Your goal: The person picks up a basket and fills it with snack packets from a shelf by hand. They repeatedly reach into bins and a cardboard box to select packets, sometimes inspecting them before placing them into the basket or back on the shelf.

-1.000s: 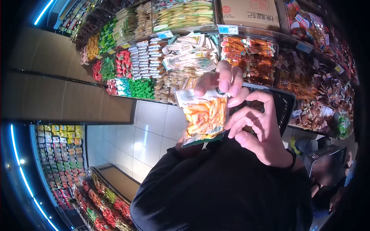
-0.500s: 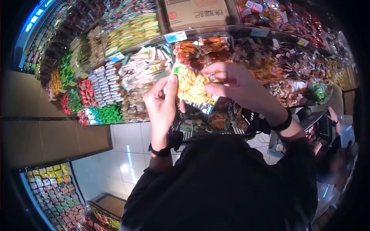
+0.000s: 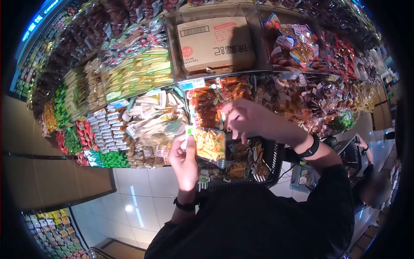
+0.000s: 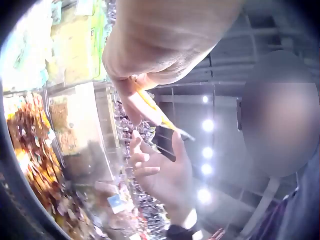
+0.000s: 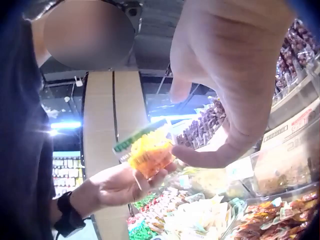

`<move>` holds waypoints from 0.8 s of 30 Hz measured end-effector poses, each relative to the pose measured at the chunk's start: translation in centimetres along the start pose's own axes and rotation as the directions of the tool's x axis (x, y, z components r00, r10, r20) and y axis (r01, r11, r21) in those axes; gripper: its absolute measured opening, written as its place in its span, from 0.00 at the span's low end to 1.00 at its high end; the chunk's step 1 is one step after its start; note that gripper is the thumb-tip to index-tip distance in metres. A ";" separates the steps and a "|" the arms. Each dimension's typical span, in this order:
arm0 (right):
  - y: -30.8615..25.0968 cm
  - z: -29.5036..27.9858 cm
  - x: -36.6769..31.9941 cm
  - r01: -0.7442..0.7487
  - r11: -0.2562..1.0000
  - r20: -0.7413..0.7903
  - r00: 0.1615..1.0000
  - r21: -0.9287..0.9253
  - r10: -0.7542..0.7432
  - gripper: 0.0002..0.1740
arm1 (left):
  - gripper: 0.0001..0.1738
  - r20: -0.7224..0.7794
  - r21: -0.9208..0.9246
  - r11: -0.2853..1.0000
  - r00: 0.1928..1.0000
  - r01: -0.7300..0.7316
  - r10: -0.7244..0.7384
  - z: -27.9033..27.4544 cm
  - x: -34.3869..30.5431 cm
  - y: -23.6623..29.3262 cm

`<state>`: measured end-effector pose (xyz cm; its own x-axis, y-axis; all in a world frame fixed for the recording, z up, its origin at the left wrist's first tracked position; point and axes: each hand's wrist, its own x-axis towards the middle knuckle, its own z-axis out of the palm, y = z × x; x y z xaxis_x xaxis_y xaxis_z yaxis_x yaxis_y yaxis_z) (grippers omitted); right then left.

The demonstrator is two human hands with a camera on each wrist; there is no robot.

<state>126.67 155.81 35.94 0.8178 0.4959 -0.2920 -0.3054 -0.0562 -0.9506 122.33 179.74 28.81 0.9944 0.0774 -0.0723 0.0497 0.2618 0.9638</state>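
Left of the black basket (image 3: pixel 241 182), the shelf bins hold green, red and white wrapped packs (image 3: pixel 108 129); none is being handled.

The left hand (image 3: pixel 184 160) is raised at the basket's left corner. Its thumb and fingers pinch the snack packet (image 3: pixel 210 144) by its left edge. The right wrist view confirms the grasp: the packet (image 5: pixel 149 150) sits in that hand's fingers (image 5: pixel 117 187).

The snack packet is clear, with orange strips inside and a green top band. It is held upright above the basket's left half, not touching it.

The right hand (image 3: pixel 248 118) is above the basket's far rim, just right of the packet. Its fingers are loosely bent downward and hold nothing.

A cardboard box (image 3: pixel 215 43) sits on the upper shelf, beyond the basket.

Change noted: half a second ago both hands gripped the packet, higher up against the shelf front. The right hand has since let go, and the packet is now lower, over the basket.

Assessment: the left hand alone now controls the packet. With only one edge gripped, it may swing.
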 end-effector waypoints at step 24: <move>-0.8 0.5 3.4 0.359 -0.088 0.358 0.815 -0.929 -0.457 0.28 | 0.08 0.108 -0.149 0.981 0.988 0.122 -0.107 1.6 5.4 -1.9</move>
<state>129.46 158.03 35.71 0.6312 0.7395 0.2338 0.7735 -0.6225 -0.1194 127.78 178.09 27.02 0.9877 -0.0551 -0.1465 0.1562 0.4094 0.8989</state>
